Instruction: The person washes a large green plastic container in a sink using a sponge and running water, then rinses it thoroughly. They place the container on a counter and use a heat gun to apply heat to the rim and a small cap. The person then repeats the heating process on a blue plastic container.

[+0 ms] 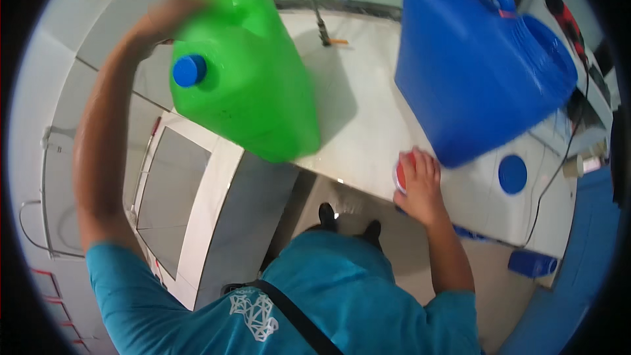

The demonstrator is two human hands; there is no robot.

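Observation:
My left hand (pixel 182 12) is blurred at the upper side of a large green plastic jerrycan (pixel 246 93); whether it grips the can I cannot tell. A blue screw cap (pixel 189 70) sits on the can's left side. Over a red, round thing (pixel 405 172) with a pale rim, at the counter's front edge, my right hand (pixel 420 180) has its fingers closed. Just beyond that hand stands a large blue plastic jerrycan (pixel 473 69), its wide round mouth facing right. A round blue lid (pixel 512 174) lies on the counter to the right.
The white counter (pixel 365 143) runs across in front of me, a thin rod with an orange-handled valve (pixel 325 39) at its back. A red and black tool (pixel 567 22) with a cable lies at the right. Below left is a tiled basin (pixel 197 227); a small blue container (pixel 532 264) is low right.

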